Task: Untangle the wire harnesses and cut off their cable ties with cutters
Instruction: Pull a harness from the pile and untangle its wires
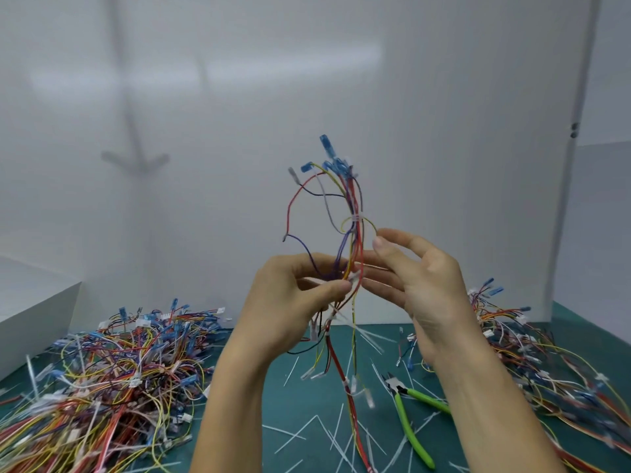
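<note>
Wire harness point(353, 213) upright, connectors topmost

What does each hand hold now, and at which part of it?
The left hand pinches the wire harness at its middle, below a white cable tie. The right hand has straight fingers at the wires, with no clear grip.

Motion smears the blue terminals atop the held harness point(353, 233), and its red tail runs off the bottom edge. The left hand point(290, 302) hides where the wires cross; whether the right hand point(420, 285) pinches the yellow loop is unclear. The right forearm covers part of the cutters point(406, 414). The frame crops the left pile point(102, 387) and right pile point(546, 363) at the bench's sides.
</note>
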Available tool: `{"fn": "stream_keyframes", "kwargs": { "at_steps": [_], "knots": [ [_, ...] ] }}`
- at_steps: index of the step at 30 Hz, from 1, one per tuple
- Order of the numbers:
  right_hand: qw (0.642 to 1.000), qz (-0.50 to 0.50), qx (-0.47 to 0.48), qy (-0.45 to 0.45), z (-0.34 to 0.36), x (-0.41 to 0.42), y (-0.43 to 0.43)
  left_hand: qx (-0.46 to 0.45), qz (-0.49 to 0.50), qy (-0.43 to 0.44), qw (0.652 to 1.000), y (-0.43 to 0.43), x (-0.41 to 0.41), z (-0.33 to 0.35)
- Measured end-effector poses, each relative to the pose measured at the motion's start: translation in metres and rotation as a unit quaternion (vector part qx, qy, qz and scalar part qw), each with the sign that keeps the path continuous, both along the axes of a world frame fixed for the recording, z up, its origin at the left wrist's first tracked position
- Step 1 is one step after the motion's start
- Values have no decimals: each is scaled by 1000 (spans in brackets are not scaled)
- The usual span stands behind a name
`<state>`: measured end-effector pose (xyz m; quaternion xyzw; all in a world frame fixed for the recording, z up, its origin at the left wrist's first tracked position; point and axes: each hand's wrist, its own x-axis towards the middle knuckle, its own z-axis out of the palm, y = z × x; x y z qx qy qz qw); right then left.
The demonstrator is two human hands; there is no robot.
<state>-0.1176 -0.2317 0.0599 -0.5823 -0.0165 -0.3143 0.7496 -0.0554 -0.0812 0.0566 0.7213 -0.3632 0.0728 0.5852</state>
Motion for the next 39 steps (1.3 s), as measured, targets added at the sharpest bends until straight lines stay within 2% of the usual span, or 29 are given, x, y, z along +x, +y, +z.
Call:
{"fn": "stream_keyframes", "kwargs": {
  "at_steps": [3, 5, 8, 11, 15, 19, 25, 30, 39],
  "knots": [
    [998, -21, -43, 28, -2, 1, -3, -83, 25, 36, 996, -1, 0, 0],
    [993, 10, -103, 58, -2, 1, -5, -135, 18, 59, 989, 0, -1, 1],
    [958, 77, -255, 103, -6, 2, -7, -185, 7, 71, 980, 2, -3, 5],
    [938, 90, -319, 101, -9, 4, -3, -218, -8, 83, 972, 4, -7, 7],
    [952, 30, -295, 77, -13, 10, -1, -237, -12, 94, 967, 3, -7, 8],
    [971, 39, -229, 53, -15, 14, 4, -239, -13, 130, 962, 4, -6, 9],
    [987, 23, -157, 34, -15, 15, 6, -175, -16, 209, 962, 8, -5, 8],
    [994, -2, -108, 13, -14, 16, 5, -128, -17, 216, 968, 21, 0, 3],
    [996, -10, -91, -1, -15, 15, 0, -263, -17, 212, 941, 21, 8, 1]
  ]
}}
